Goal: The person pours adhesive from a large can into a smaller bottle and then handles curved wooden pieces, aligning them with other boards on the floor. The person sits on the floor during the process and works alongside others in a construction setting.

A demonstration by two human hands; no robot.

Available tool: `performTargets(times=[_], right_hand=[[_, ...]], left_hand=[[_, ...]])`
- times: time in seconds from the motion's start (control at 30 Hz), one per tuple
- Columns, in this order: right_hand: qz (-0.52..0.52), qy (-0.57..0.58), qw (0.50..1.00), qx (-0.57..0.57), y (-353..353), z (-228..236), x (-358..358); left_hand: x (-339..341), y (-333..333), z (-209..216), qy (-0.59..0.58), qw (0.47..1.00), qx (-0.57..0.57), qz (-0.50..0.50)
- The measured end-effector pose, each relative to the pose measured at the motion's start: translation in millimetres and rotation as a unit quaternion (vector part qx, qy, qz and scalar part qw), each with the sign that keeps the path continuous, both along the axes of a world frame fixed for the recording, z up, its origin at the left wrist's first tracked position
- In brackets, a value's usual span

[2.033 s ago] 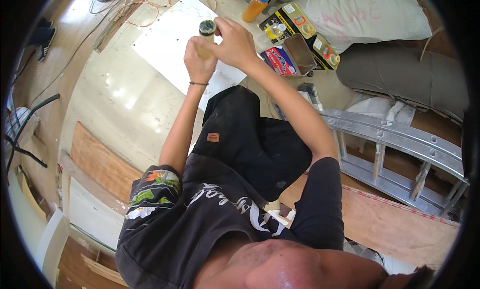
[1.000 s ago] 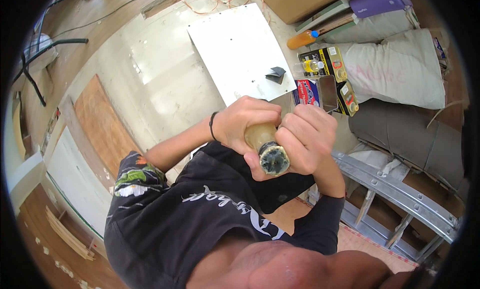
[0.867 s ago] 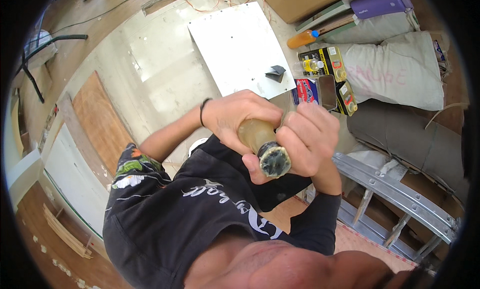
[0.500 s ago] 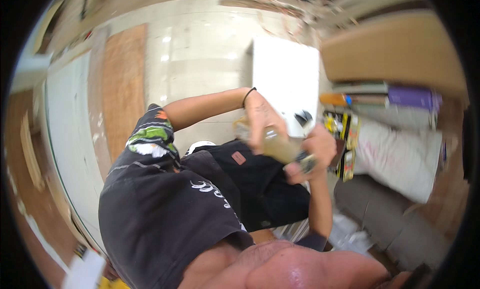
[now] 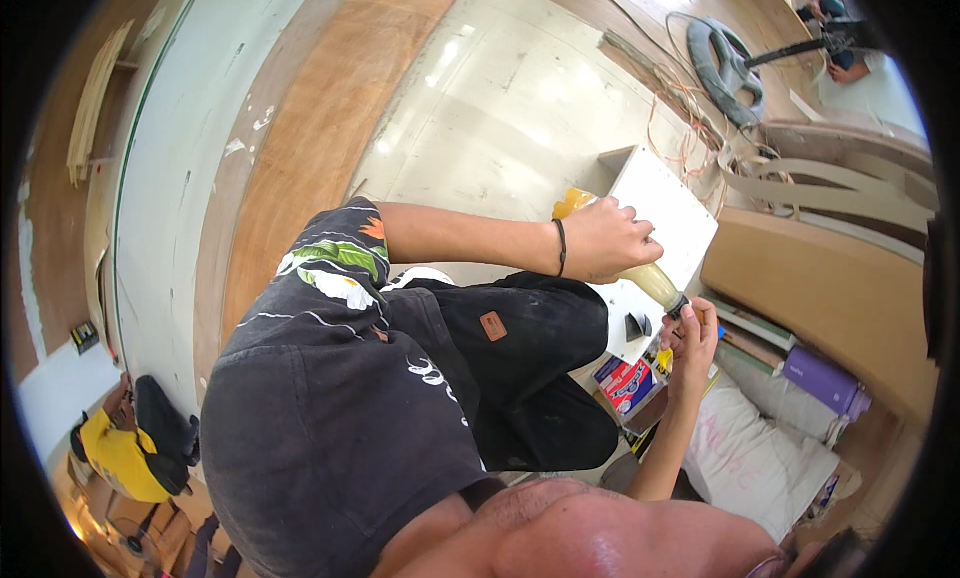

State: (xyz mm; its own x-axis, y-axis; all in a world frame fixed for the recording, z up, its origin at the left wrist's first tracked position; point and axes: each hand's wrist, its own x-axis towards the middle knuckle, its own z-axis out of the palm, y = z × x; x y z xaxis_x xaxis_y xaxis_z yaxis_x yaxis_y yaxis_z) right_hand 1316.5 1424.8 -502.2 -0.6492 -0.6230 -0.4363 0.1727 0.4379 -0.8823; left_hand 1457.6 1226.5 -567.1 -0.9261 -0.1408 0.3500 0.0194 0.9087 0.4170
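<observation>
We grip the yellowish bottle (image 5: 640,273) in our left hand (image 5: 605,243); our right hand (image 5: 690,343) pinches its dark cap (image 5: 678,305), above the white board (image 5: 660,203).

Tilted yellowish glue bottle (image 5: 648,274), dark cap end lowest

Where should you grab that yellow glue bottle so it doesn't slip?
Grab the bottle round its wide middle, coming from the side, just as the left hand does now. The body is fat and round, so fingers wrap it well. The dark cap end is thin and points down toward the right hand, so only fingertips fit there.
</observation>
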Motion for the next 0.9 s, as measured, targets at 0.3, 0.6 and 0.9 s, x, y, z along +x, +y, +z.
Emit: performTargets(times=[0.3, 0.6, 0.9], right_hand=[[0.081, 0.123, 0.989, -0.004, -37, 6, 12], [0.074, 0.107, 0.989, 0.069, -38, -11, 17], [0.143, 0.402, 0.899, 0.097, -19, 1, 35]], left_hand=[[16, -27, 4, -0.008, 0.999, -0.034, 0.040], [10, -25, 4, 0.043, 0.995, -0.086, 0.011], [5, -15, 6, 0.034, 0.997, -0.061, -0.041]])
